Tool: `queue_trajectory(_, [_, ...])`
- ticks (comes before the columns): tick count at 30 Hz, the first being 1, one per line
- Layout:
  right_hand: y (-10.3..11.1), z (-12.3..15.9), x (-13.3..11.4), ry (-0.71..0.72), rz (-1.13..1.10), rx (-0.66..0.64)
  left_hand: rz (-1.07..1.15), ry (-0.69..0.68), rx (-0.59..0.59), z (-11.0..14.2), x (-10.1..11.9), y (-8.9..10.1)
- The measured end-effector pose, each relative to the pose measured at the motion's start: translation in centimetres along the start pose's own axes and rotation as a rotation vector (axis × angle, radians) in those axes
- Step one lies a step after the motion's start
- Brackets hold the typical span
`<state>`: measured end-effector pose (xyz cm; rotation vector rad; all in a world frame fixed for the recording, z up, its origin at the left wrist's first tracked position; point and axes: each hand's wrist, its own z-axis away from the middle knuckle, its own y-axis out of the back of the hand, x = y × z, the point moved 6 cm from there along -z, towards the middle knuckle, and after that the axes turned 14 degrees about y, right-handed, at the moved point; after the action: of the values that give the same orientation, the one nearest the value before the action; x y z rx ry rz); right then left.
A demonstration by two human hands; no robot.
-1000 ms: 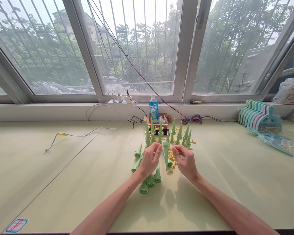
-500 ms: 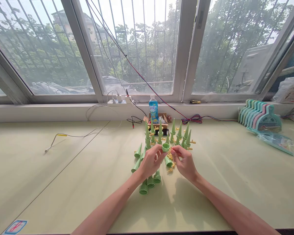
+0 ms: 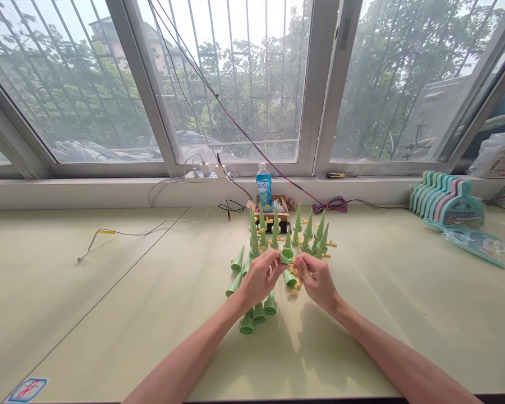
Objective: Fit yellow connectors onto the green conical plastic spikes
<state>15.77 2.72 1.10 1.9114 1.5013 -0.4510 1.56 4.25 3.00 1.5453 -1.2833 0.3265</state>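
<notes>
Green plastic cone (image 3: 287, 256): mouth swung my way vs 1s ago
L hand (image 3: 261, 278): pinching cone's 9 o'clk
R hand (image 3: 318, 280): curled, cone's 3 o'clk; can't tell if pinching

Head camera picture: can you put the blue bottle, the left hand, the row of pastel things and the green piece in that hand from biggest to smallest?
1. Row of pastel things
2. Left hand
3. Blue bottle
4. Green piece, partly hidden by fingers

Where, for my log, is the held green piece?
Head view, right of centre: the green piece is in the left hand, beside the right hand.
</notes>
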Motion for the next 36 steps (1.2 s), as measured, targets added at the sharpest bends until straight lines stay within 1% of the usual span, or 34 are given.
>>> queue_trajectory(7, [0.0,0.0,-0.1,-0.003,0.012,0.014,-0.057,-0.021,0.026,0.0,0.1,0.1])
queue_trajectory(12, [0.4,-0.2,-0.7,0.008,0.022,0.069,-0.079,0.044,0.069,-0.2,-0.5,0.1])
queue_trajectory(15, [0.7,-0.2,-0.9,0.015,0.022,0.115,-0.040,0.094,0.135,-0.3,-1.0,0.5])
queue_trajectory(17, [0.8,-0.2,-0.8,0.020,0.022,0.135,-0.002,0.131,0.149,-0.4,-1.2,0.6])
queue_trajectory(20, [0.7,-0.2,-0.8,0.035,0.022,0.132,0.040,0.151,0.122,-0.4,-1.2,0.7])
queue_trajectory(26, [0.5,-0.3,-0.6,0.050,0.031,0.098,0.057,0.096,0.014,-0.4,-0.6,0.1])
queue_trajectory(36, [0.4,-0.2,-0.3,0.015,0.004,0.072,0.049,0.053,-0.014,-0.2,-0.4,-0.1])
